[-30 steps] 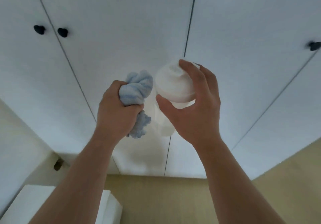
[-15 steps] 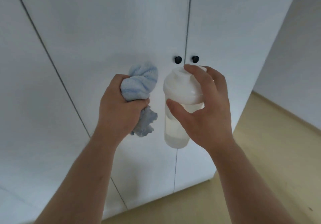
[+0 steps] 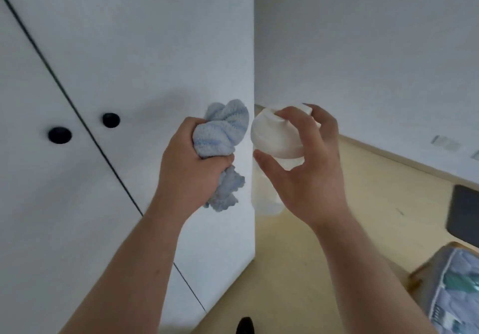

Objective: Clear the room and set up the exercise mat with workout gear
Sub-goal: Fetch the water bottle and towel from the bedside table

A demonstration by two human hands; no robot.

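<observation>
— Beside the wardrobe point(image 3: 129, 48), what do we hold?
— Left hand point(image 3: 191, 162): blue towel point(image 3: 223, 131), fist clenched round it. Right hand point(image 3: 308, 178): white bottle point(image 3: 277, 137), fingers point(image 3: 293, 114) curled over its top. Both carried; we judge neither placed yet.

Near centre: crumpled light-blue terry-cloth towel point(image 3: 223, 131), soft looped pile, matt. Beside it on the right: white plastic bottle point(image 3: 274, 137), with a smooth matt opaque lid and a translucent frosted body. Left: white cupboard doors point(image 3: 129, 48), smooth and matt, possibly laminate; round black knobs point(image 3: 60, 135), faint sheen. Pale yellow floor point(image 3: 298, 269), smooth, low sheen. Far right: dark flat mat point(image 3: 464, 214), matt.
</observation>
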